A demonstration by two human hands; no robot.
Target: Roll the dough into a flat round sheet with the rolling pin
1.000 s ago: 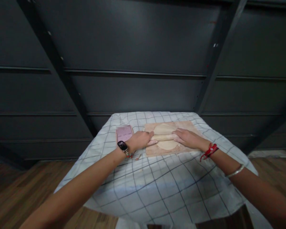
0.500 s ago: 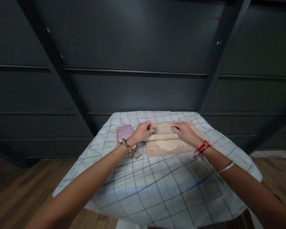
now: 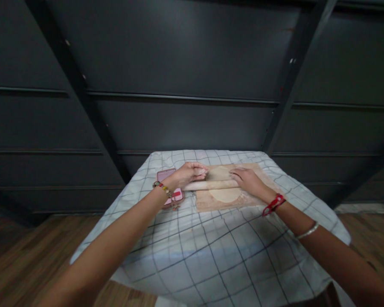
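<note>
A pale rolling pin [image 3: 213,184] lies crosswise on a thin round sheet of dough [image 3: 225,195]. Under the dough is a light wooden board [image 3: 208,204]. My left hand [image 3: 192,172] is just above and beyond the pin's left part, its fingers pinched together; what they hold, if anything, is too small to make out. Over the pin's right end rests my right hand [image 3: 250,182], fingers curled round it and fingertips near the dough's far part. That end of the pin is hidden by the hand.
A phone in a pink case [image 3: 178,195] lies left of the board, partly beneath my left wrist. A white checked cloth [image 3: 192,238] covers the table. Behind the table rises a dark panelled wall [image 3: 185,123]. Wooden flooring [image 3: 64,243] shows on both sides.
The rolling pin now reaches further left. My left hand has turned, its fingers more drawn together, and its wrist has moved slightly left. My right hand has come down nearer over the pin's end.
</note>
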